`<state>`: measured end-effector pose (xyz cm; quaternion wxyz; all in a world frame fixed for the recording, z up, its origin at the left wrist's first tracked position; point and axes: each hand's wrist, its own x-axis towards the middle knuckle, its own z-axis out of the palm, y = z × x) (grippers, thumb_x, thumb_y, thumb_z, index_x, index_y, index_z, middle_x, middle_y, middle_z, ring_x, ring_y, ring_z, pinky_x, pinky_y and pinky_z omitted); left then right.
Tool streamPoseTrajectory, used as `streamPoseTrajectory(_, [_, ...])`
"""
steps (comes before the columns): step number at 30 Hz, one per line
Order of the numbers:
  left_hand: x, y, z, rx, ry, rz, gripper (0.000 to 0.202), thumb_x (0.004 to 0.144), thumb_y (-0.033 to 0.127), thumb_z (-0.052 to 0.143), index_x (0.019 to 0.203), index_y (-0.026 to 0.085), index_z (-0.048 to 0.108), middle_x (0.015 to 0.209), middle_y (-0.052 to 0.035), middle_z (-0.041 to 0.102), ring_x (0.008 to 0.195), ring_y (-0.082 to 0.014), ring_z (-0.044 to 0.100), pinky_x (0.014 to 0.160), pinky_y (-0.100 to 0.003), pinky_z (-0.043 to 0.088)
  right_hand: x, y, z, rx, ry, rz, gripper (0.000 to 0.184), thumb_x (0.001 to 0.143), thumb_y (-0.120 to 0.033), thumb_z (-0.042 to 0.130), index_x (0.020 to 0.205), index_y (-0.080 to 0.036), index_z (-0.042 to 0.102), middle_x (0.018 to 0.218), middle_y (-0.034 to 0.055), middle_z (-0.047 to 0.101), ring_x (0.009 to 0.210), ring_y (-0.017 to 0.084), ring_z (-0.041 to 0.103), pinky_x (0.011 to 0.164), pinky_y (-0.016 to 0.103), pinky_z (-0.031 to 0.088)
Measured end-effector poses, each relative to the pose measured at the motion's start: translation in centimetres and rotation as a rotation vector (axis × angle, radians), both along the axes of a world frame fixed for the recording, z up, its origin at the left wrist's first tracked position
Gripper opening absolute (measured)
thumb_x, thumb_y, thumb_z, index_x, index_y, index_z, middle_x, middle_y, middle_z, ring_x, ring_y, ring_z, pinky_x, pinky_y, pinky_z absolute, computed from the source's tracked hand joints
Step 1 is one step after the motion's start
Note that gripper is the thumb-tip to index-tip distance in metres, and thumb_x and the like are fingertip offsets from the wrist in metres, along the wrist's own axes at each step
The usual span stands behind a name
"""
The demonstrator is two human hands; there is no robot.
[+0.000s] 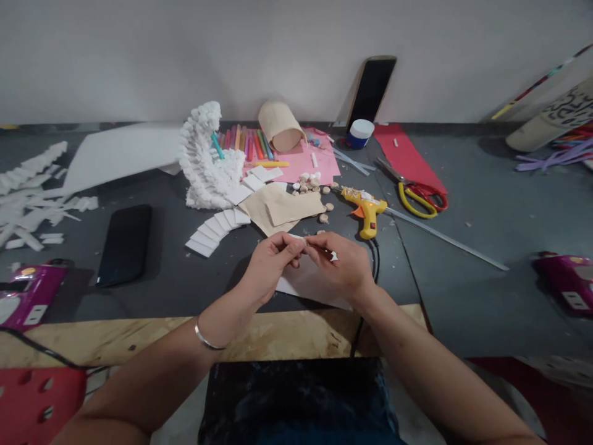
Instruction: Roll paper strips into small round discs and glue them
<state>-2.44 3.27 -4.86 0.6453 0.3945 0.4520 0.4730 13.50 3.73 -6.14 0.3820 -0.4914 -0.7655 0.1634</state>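
Note:
My left hand [271, 262] and my right hand [340, 266] meet low over the grey table [185, 272], fingers pinched together. Between them they grip a small white piece of paper [299, 238], and a white scrap pokes out by my right thumb. A white sheet [306, 284] lies flat under both hands. Just beyond my hands sit beige paper pieces [282, 207], a fanned row of white squares [215, 228] and small round beads [308, 183]. A silver bangle circles my left wrist.
A yellow glue gun [365, 213] lies right of the beige paper. Red-and-yellow scissors [419, 198], a long metal ruler [445, 238], a white folded-paper sculpture [204, 157], coloured markers [248, 142], a black phone [125, 244] and white strips [32, 191] surround them.

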Motion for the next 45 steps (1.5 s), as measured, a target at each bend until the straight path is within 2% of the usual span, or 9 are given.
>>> streamPoseTrajectory(7, [-1.1,0.3,0.3,0.177,0.197,-0.068,0.028,0.079,0.044,0.069,0.080,0.016,0.068,0.075,-0.0031,0.068,0.065,-0.0109,0.058,0.065,-0.024,0.048,0.0,0.0,0.6,-0.054,0.098,0.025,0.015,0.088,-0.030,0.058,0.093,-0.022,0.070,0.082,0.0038,0.075,0.069,0.015,0.068,0.060,0.024,0.049])
streamPoseTrajectory(13, [-2.0,0.7,-0.3,0.414,0.376,-0.098,0.031,0.080,0.032,0.070,0.110,0.022,0.069,0.093,-0.0050,0.069,0.084,-0.0153,0.064,0.076,-0.028,0.051,0.4,0.2,0.2,-0.066,0.100,0.112,0.013,0.087,-0.030,0.061,0.093,-0.021,0.070,0.078,0.0019,0.073,0.063,0.012,0.065,0.058,0.021,0.046])
streamPoseTrajectory(16, [-1.9,0.5,-0.1,0.554,0.499,-0.108,0.022,0.087,0.030,0.063,0.107,0.026,0.073,0.093,-0.0045,0.071,0.087,-0.0156,0.064,0.079,-0.028,0.049,0.4,0.1,0.1,-0.118,0.111,0.096,0.011,0.087,-0.029,0.060,0.090,-0.021,0.068,0.078,0.0014,0.073,0.065,0.012,0.066,0.059,0.021,0.046])
streamPoseTrajectory(20, [-1.6,-0.1,0.1,0.613,0.573,-0.060,0.023,0.090,0.030,0.058,0.108,0.027,0.072,0.092,-0.0048,0.072,0.085,-0.0162,0.065,0.078,-0.029,0.049,0.4,0.0,0.4,-0.212,0.129,0.048,0.012,0.086,-0.031,0.061,0.088,-0.021,0.066,0.078,0.0012,0.074,0.066,0.014,0.067,0.060,0.022,0.046])
streamPoseTrajectory(24, [-1.4,-0.3,-0.2,0.569,0.570,-0.025,0.021,0.090,0.033,0.059,0.104,0.026,0.073,0.091,-0.0053,0.072,0.081,-0.0158,0.065,0.078,-0.029,0.050,0.4,0.1,0.9,-0.258,0.154,0.048,0.014,0.086,-0.034,0.062,0.084,-0.020,0.066,0.074,0.0009,0.073,0.063,0.013,0.066,0.058,0.022,0.045])
streamPoseTrajectory(31, [-0.9,-0.2,-0.8,0.346,0.321,0.023,0.023,0.083,0.037,0.067,0.096,0.019,0.070,0.085,-0.0047,0.069,0.075,-0.0146,0.066,0.073,-0.027,0.052,0.4,0.1,1.3,-0.135,0.050,0.166,0.017,0.091,-0.027,0.054,0.091,-0.021,0.069,0.081,0.0026,0.072,0.068,0.013,0.063,0.062,0.023,0.044])
streamPoseTrajectory(34, [-1.1,-0.1,-1.0,0.351,0.326,0.020,0.022,0.081,0.036,0.069,0.095,0.019,0.070,0.088,-0.0049,0.068,0.080,-0.0155,0.065,0.077,-0.027,0.051,0.4,0.0,1.2,-0.154,0.050,0.135,0.016,0.090,-0.028,0.055,0.090,-0.020,0.069,0.080,0.0031,0.072,0.067,0.014,0.062,0.061,0.024,0.044])
streamPoseTrajectory(38, [-1.3,0.0,-0.9,0.365,0.403,0.045,0.020,0.078,0.035,0.073,0.089,0.019,0.069,0.081,-0.0023,0.065,0.076,-0.0132,0.060,0.072,-0.024,0.048,0.4,0.0,1.0,-0.161,0.053,0.103,0.015,0.089,-0.030,0.059,0.088,-0.021,0.070,0.076,0.0022,0.072,0.064,0.013,0.062,0.059,0.023,0.043])
streamPoseTrajectory(45, [-1.5,0.6,-0.5,0.192,0.214,-0.062,0.033,0.068,0.039,0.079,0.081,0.017,0.059,0.077,-0.0004,0.061,0.072,-0.0125,0.057,0.068,-0.024,0.047,0.4,0.4,1.5,-0.126,0.011,0.249,0.020,0.091,-0.024,0.051,0.092,-0.022,0.071,0.083,0.0040,0.074,0.073,0.015,0.067,0.065,0.024,0.047])
